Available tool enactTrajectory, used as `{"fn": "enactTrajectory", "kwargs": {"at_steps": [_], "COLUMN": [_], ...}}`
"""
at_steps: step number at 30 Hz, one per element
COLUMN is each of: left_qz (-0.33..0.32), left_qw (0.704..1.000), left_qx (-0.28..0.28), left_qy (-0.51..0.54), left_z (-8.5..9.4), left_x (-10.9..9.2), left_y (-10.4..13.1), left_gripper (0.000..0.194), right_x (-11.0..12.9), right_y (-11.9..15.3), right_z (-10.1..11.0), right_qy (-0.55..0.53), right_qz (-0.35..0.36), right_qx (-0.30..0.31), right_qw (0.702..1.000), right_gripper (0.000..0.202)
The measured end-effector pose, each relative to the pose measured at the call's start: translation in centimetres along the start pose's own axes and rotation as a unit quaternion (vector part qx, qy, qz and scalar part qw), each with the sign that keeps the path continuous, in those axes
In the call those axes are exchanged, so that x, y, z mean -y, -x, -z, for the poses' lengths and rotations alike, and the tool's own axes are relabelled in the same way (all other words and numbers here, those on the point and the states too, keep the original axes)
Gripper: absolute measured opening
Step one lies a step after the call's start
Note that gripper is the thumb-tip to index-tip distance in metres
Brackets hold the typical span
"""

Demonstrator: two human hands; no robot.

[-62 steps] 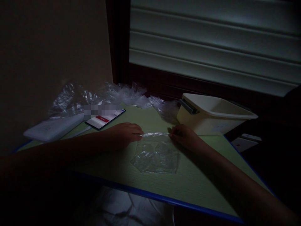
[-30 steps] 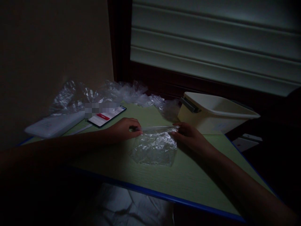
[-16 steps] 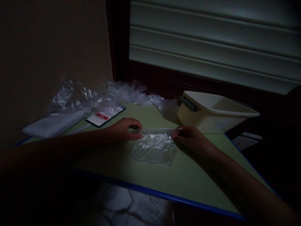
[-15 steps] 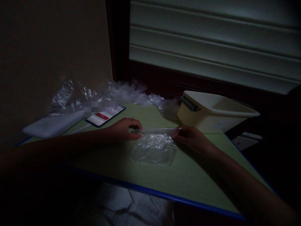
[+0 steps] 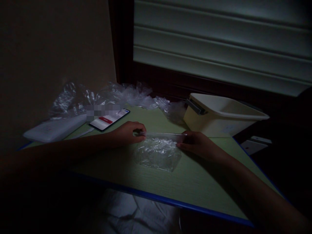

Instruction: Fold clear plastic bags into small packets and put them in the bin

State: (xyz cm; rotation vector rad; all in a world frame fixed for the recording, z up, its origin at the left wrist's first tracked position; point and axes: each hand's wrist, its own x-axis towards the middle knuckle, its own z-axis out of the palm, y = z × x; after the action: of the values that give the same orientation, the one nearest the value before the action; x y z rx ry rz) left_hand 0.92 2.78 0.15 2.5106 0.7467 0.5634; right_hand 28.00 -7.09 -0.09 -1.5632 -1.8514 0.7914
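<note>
Green tabletop (image 5: 209,178), left fingers (image 5: 136,125) and right fingers (image 5: 187,147) closed on bag (image 5: 158,154) (phone (image 5: 114,118) text illegible).

Comprises a bare left hand (image 5: 131,132) and a bare right hand (image 5: 198,143), both slender-fingered and narrow at the wrist. Continues into a bare left forearm (image 5: 80,152) and a bare right forearm (image 5: 251,182), smooth in outline, widening gradually away from the wrist. Darkens to deep shadow beyond the left edge of the table (image 5: 207,182). Below the table's blue near edge, shows pale, creased material (image 5: 141,211) (impossible to tell whether worn).
</note>
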Motion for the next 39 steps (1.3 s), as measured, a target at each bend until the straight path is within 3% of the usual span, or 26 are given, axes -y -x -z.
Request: {"fn": "enactTrajectory", "kwargs": {"at_steps": [6,11,16,20,26,28,33,39], "left_qz": [-0.032,-0.072,-0.102,-0.120,-0.147,-0.156,-0.173,-0.186], "left_qw": [0.999,0.997,0.995,0.992,0.988,0.986,0.982,0.978], "left_qx": [0.009,0.015,0.003,-0.003,-0.015,-0.018,-0.026,-0.034], "left_qy": [0.006,0.001,-0.019,-0.035,-0.052,-0.058,-0.073,-0.090], "left_z": [0.1,0.0,-0.1,-0.2,-0.3,-0.4,-0.4,-0.4], "left_x": [0.3,0.7,0.7,0.7,0.7,0.7,0.6,0.7], "left_y": [-0.1,-0.2,0.0,0.1,0.1,0.1,0.2,0.2], "left_gripper": [0.018,0.008,0.009,0.009,0.010,0.009,0.007,0.008], "right_x": [0.1,-0.1,0.7,1.5,3.0,3.9,5.8,6.7], "right_y": [0.0,0.1,0.6,1.1,1.7,2.1,3.3,4.1], "right_z": [-0.2,-0.3,0.2,1.0,0.5,-0.2,-1.8,-2.4], "right_qy": [0.048,0.080,0.102,0.134,0.238,0.261,0.321,0.338], "right_qz": [0.016,0.053,0.085,0.142,0.177,0.181,0.195,0.181], "right_qx": [-0.030,-0.038,-0.020,0.011,-0.111,-0.077,0.076,0.132], "right_qw": [0.998,0.995,0.991,0.981,0.948,0.945,0.924,0.914], "right_gripper": [0.015,0.011,0.011,0.022,0.034,0.038,0.065,0.073]}}
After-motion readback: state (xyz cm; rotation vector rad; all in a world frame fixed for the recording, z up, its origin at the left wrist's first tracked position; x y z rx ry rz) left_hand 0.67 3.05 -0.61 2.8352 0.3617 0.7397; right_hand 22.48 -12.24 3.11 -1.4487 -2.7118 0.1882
